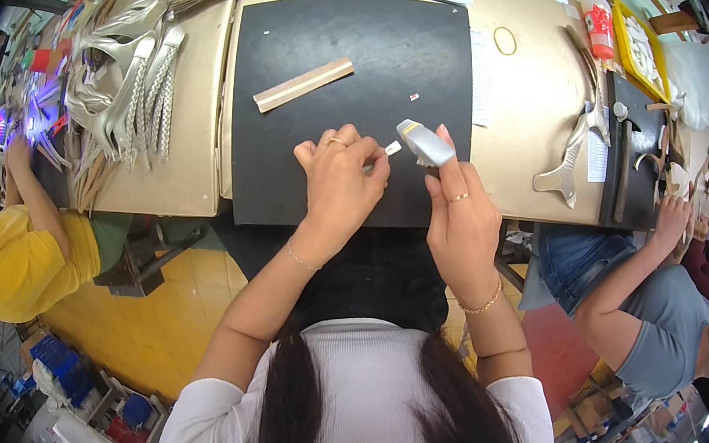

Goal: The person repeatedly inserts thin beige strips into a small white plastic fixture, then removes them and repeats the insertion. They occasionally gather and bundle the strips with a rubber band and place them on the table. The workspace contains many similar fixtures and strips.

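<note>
My left hand [338, 186] rests near the front edge of a black mat [365, 63], fingers curled and pinching a small pale strip piece [393, 147] that pokes out to the right. My right hand [459, 221] grips a grey utility knife [423, 142], its tip close to that small piece. A longer tan and white strip [303, 84] lies loose further back on the mat, and a tiny scrap [413, 97] lies near the mat's right side.
Silver shoe straps and braided pieces [128, 83] are piled at the left. A person in yellow [28, 252] works at the left, another in denim [638, 292] at the right. A yellow tray [640, 46], an orange-capped bottle [600, 26], a rubber band [505, 40] and a second dark mat [632, 158] lie at the right.
</note>
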`<state>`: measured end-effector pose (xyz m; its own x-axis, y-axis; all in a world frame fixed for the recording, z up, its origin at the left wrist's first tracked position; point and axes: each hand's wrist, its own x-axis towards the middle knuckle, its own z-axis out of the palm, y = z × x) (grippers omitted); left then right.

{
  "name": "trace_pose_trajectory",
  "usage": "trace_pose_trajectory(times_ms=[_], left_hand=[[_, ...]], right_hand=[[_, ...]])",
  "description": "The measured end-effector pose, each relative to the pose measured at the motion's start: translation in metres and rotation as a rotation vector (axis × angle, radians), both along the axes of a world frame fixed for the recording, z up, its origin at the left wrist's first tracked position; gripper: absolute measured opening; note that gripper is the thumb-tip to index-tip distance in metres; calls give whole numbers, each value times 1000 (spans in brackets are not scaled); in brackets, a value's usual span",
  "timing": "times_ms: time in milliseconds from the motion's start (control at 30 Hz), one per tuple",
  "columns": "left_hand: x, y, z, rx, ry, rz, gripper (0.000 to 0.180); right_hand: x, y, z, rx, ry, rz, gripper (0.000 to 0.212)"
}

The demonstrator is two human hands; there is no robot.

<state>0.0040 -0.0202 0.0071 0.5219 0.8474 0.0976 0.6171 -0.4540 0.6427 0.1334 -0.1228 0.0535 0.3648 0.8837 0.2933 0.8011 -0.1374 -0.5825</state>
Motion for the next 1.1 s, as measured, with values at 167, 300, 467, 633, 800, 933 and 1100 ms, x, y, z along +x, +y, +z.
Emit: trace_pose_trajectory(times_ms=[167, 300, 467, 633, 800, 933, 1100], left_hand=[[-6, 0, -1, 44, 1, -41, 6], [-16, -2, -1, 65, -46, -39, 7], [-14, -2, -2, 28, -49, -22, 7], [-11, -1, -1, 6, -8, 1, 7], [-10, -1, -1, 5, -30, -5, 6], [-8, -2, -2, 26, -42, 7, 7], [-8, -1, -5, 33, -66, -4, 6]], right_hand=[[-5, -1, -2, -386, -175, 65, 52], [0, 4, 0, -433, -150, 85, 52], [2, 6, 9, -336, -145, 36, 51], [-5, 7, 11, -228, -94, 69, 52], [0, 6, 11, -248, -113, 71, 54], [-11, 5, 5, -203, -110, 57, 54], [-7, 5, -1, -152, -84, 56, 54]])
